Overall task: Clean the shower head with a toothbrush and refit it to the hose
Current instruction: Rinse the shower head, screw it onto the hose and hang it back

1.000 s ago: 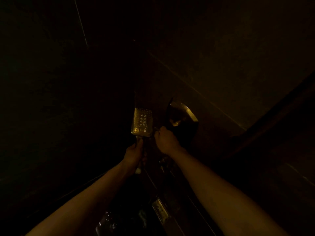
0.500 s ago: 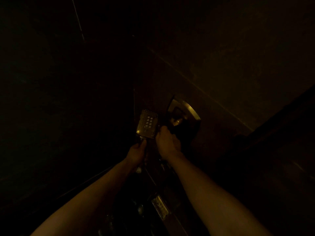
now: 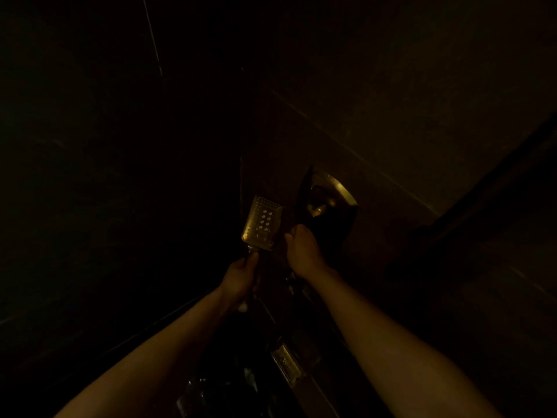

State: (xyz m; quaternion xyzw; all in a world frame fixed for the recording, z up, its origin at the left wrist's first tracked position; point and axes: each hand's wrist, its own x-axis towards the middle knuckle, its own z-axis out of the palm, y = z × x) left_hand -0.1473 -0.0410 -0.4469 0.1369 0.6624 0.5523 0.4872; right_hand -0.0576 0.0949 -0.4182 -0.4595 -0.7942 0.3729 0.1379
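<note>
**Shower head in hand, dim stall: handling notes**

Very low light; most of the frame is black tile wall.

Shower head [image 3: 262, 223]: rectangular, flat metal-looking face with rows of nozzle holes, held up in front of the wall corner, face turned toward the camera and tilted slightly right. It narrows to a handle at its lower end.

Left hand [image 3: 241, 277]: clenched round the handle just below the head, thumb up near the neck. A pale end shows beneath the fist; whether it is the handle's end fitting or a hose coupling I cannot tell.

Right hand [image 3: 303, 251]: fingers curled shut beside the head's lower right corner, close to touching it. It likely pinches the toothbrush, but no brush can be made out in the dark, so what it holds is unclear.

Wall fitting [image 3: 327, 197]: round brass-toned plate with a dark bracket, just right of the head, apart from it.

Handling judgement: rigid body, probably light to moderate weight, not fragile in normal use. A glossy finish, and wet if rinsed, so likely slippery. The handle is the sound place to grip, as now; the left hand steadies against scrubbing pressure. For refitting, hold near the threaded end and keep it aligned.

Writing: none readable. A small bright plate [image 3: 286, 363] low in the frame shows no legible marks.
</note>
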